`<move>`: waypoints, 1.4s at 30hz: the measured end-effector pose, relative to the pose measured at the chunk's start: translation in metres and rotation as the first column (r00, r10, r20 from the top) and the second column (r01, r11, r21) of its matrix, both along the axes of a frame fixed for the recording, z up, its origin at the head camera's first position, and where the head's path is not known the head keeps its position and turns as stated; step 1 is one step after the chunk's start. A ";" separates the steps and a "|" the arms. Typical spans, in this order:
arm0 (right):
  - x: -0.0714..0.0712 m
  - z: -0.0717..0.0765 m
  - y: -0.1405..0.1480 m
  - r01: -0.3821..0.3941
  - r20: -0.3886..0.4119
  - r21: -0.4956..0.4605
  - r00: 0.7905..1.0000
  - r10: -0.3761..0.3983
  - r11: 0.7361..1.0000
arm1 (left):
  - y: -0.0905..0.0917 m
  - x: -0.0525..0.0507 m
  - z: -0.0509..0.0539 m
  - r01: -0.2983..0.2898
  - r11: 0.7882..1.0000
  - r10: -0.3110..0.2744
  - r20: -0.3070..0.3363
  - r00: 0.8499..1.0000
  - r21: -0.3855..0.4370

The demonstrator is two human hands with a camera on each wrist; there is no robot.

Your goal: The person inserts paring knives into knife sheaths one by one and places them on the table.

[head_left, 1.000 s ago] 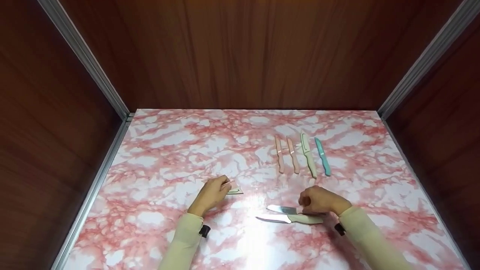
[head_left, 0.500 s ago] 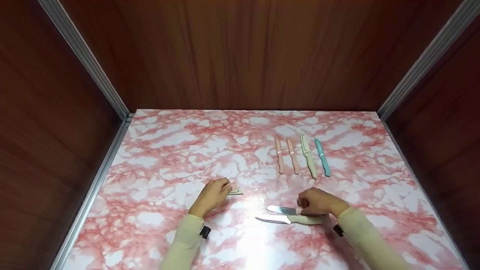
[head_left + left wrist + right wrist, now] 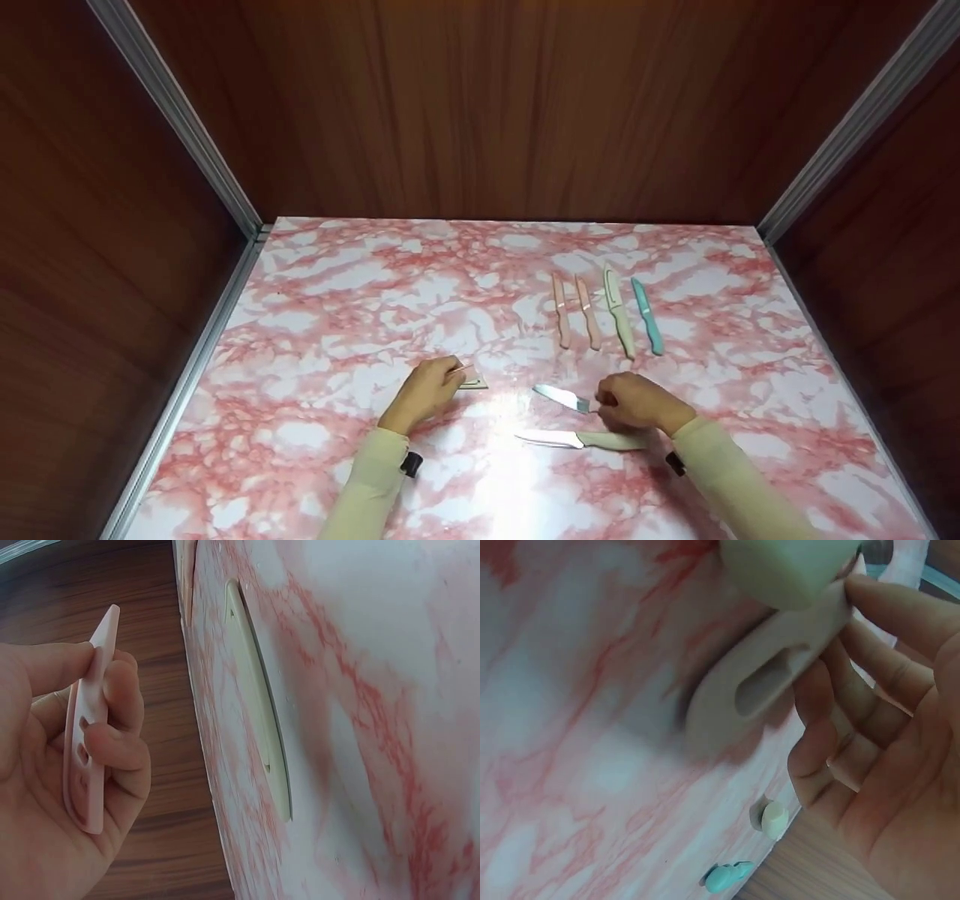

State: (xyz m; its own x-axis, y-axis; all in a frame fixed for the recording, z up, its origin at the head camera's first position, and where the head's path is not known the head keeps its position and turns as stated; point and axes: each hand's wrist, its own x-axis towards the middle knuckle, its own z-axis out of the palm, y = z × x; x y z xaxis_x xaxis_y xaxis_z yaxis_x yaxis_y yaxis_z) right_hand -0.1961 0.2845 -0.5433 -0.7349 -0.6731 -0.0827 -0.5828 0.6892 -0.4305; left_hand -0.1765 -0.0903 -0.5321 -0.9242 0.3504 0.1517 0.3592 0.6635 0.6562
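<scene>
The pinkish-handled knife (image 3: 561, 398) has been drawn apart from the cream-handled knife (image 3: 611, 441), toward the tabletop's (image 3: 315, 435) far edge — its handle pinched in the right hand's (image 3: 643, 401) fingers. Nearer the left edge, a pink sheath (image 3: 94, 701) is clamped in the left hand's (image 3: 424, 391) fingers — both pieces, seemingly, secured.

Head view faces forward, down — wrist views, closer, share its tabletop (image 3: 337, 315).

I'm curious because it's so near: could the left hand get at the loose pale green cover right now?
Probably yes: the loose pale green cover lies close to the left hand with nothing visible on top. Gripping it may be awkward, though, since that hand holds a pink cover.
</scene>
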 end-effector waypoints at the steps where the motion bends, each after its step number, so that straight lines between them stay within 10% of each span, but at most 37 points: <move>1: 0.000 -0.001 0.000 -0.004 -0.016 -0.001 1.000 0.004 1.000 | 0.000 0.000 0.000 0.003 1.000 -0.003 0.009 1.000 0.002; 18: 0.002 0.001 -0.009 0.079 0.011 -0.083 0.997 -0.078 0.993 | 0.007 0.000 0.008 0.004 1.000 -0.004 0.027 1.000 0.000; 32: 0.000 0.027 -0.028 0.160 -0.168 -0.176 0.967 -0.190 0.971 | 0.019 0.000 0.022 0.024 1.000 -0.025 0.040 0.999 0.019; 42: -0.002 0.040 -0.037 0.052 -0.314 -0.256 0.940 -0.133 0.965 | 0.025 0.002 0.026 0.065 0.998 -0.065 0.029 0.997 0.007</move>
